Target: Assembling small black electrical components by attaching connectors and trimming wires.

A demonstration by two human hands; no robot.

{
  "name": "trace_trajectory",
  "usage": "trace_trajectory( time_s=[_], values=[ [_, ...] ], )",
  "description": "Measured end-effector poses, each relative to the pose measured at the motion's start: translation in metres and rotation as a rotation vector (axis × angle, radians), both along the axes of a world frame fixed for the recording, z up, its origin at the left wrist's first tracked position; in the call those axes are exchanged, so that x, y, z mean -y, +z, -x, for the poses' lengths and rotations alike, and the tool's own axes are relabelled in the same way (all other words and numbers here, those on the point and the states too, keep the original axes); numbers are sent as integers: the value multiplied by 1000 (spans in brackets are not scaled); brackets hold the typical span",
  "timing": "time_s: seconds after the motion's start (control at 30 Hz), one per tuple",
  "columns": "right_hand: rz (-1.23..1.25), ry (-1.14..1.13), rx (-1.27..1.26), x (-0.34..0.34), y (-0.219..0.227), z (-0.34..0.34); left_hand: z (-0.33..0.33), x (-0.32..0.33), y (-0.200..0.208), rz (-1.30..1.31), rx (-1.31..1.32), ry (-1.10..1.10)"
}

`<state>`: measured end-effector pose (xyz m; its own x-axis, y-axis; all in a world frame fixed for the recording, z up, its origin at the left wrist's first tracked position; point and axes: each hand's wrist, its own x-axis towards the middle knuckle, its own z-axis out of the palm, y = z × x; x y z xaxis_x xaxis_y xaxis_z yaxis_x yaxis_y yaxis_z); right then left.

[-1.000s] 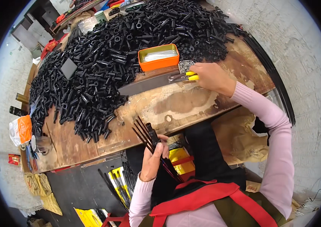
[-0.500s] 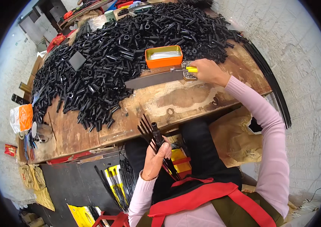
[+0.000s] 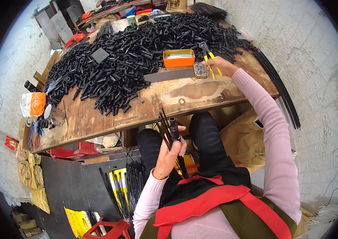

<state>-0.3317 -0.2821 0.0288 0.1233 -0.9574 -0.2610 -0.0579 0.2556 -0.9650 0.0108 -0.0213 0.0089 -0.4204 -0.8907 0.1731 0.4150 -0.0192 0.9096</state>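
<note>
My left hand (image 3: 168,157) is closed around several thin black rods (image 3: 163,126) and a stepped black tubular piece (image 3: 174,129), held upright above my lap. Over the table's far right part, my right hand (image 3: 222,66) is closed on yellow-handled pliers (image 3: 211,56), their metal head pointing away from me. Just left of that hand sits a small tin (image 3: 201,75) of tiny metal parts. An orange tin (image 3: 179,63) with thin pale wires or pins stands behind it. A flat grey strip (image 3: 168,76) lies to the left.
A big heap of black tubular pieces (image 3: 109,75) covers the back and left of the wooden table (image 3: 137,113). Long black rods (image 3: 279,85) hang over its right edge by the white wall. A clear jar (image 3: 55,115) stands at the left. A red stool (image 3: 111,230) is below.
The pliers have swung from pointing left across the small tin to pointing away from me, up beside the orange tin. My left hand still holds the rods. The whole view has shifted slightly.
</note>
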Motion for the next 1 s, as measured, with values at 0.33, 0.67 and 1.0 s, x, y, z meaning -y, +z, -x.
trace_trajectory(
  time_s=[0.33,0.67,1.0],
  values=[
    [127,140,331,-235,6,-146,-21,0,6,-26,80,23],
    [202,82,576,-283,1,-183,-7,-10,5,30,115,-43],
    [140,83,560,-281,-5,-181,-7,-8,6,20,131,-51]
  ],
)
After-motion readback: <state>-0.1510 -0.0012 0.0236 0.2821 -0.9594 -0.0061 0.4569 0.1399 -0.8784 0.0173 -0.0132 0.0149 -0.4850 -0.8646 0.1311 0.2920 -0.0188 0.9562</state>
